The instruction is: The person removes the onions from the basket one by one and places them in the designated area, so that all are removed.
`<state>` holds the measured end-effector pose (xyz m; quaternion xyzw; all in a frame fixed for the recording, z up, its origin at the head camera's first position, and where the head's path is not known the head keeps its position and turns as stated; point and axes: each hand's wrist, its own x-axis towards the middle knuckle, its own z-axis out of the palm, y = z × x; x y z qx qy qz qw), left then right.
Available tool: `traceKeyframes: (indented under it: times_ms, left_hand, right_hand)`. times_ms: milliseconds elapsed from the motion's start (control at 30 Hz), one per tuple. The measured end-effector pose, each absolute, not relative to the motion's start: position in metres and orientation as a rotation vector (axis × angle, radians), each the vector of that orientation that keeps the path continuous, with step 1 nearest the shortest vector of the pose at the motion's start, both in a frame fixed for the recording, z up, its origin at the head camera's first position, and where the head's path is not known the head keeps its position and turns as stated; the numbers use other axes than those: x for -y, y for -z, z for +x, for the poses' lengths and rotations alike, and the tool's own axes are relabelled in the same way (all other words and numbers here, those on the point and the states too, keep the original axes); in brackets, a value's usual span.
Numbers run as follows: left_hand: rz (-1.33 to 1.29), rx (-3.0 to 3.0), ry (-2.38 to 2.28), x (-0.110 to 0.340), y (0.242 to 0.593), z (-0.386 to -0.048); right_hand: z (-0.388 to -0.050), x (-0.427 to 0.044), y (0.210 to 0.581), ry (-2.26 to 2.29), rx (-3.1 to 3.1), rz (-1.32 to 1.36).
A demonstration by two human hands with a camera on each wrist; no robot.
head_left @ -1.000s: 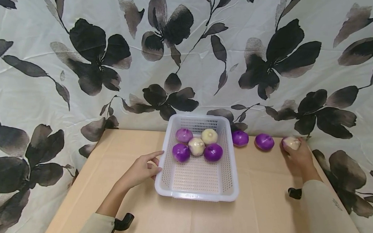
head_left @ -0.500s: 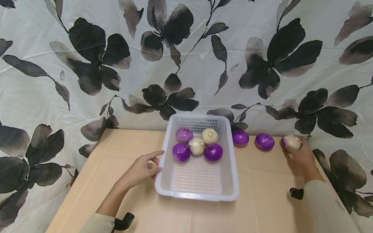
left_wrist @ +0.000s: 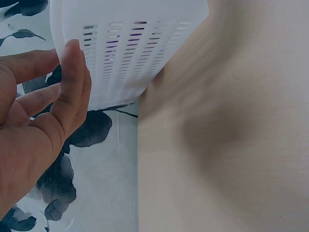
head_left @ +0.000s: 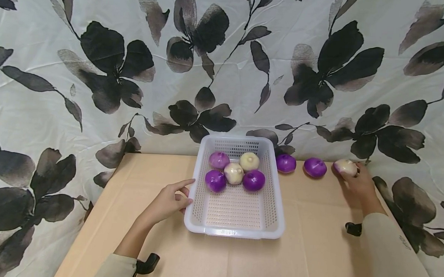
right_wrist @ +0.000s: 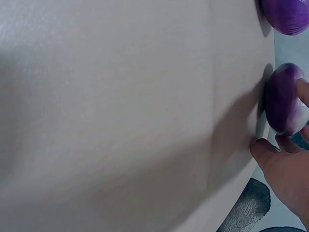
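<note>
A white perforated basket [head_left: 234, 232] holds several onions, some purple, such as one at its left [head_left: 215, 181], and pale ones such as the middle one [head_left: 233, 173]. My left hand [head_left: 168, 202] touches the basket's left rim with its fingertips; the left wrist view shows this hand [left_wrist: 53, 106] against the outside of the basket wall [left_wrist: 130, 53], fingers loosely bent. At the far right, my right hand [head_left: 361, 188] holds a purple-and-white onion [head_left: 345, 167] by its right side. In the right wrist view, fingers of this hand [right_wrist: 287, 164] lie around that onion [right_wrist: 285, 99].
Two purple onions, one beside the basket [head_left: 286, 163] and one further right [head_left: 315, 167], sit along the back edge of the tan table [head_left: 235, 263]. A white cloth [head_left: 254, 82] with dark flowers hangs behind the table.
The purple-and-white onion has shifted slightly left and turned a little in my right hand, showing more of its pale side. My left hand and the basket have not moved.
</note>
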<state>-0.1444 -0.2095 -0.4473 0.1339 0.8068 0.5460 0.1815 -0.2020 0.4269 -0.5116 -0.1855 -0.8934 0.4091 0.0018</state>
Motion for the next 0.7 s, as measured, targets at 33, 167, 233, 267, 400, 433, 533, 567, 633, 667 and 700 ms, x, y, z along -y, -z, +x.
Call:
traceKeyframes:
  times_ms: [33, 167, 233, 267, 400, 433, 533, 567, 633, 667, 700]
  left_hand:
    - [0.374, -2.278, -1.542, 0.209, 0.447, -0.144]
    - [0.365, -2.288, -1.536, 0.209, 0.447, -0.144]
    - [0.361, -2.292, -1.536, 0.209, 0.447, -0.144]
    - [0.364, -2.293, -1.535, 0.209, 0.447, -0.144]
    - [0.380, -2.290, -1.535, 0.209, 0.446, -0.144]
    - [0.383, -2.293, -1.533, 0.209, 0.445, -0.144]
    - [0.395, -2.293, -1.534, 0.209, 0.444, -0.144]
    - [0.395, -2.296, -1.533, 0.209, 0.444, -0.144]
    - [0.393, -2.297, -1.532, 0.209, 0.444, -0.144]
    - [0.393, -2.296, -1.533, 0.209, 0.444, -0.144]
    - [0.391, -2.298, -1.531, 0.209, 0.444, -0.144]
  right_hand:
    - [-0.202, -0.427, 0.511, -1.281, 2.806, -0.587]
    - [-0.202, -0.426, 0.510, -1.279, 2.813, -0.618]
    - [-0.201, -0.426, 0.509, -1.277, 2.814, -0.625]
    - [-0.200, -0.426, 0.509, -1.278, 2.816, -0.629]
    - [-0.196, -0.428, 0.502, -1.220, 2.831, -0.601]
    - [-0.195, -0.428, 0.500, -1.202, 2.835, -0.583]
    - [-0.192, -0.428, 0.492, -1.162, 2.824, -0.516]
    - [-0.191, -0.428, 0.489, -1.159, 2.819, -0.497]
    - [-0.189, -0.427, 0.484, -1.184, 2.795, -0.457]
    - [-0.188, -0.427, 0.481, -1.183, 2.787, -0.438]
    - [-0.188, -0.426, 0.479, -1.185, 2.782, -0.416]
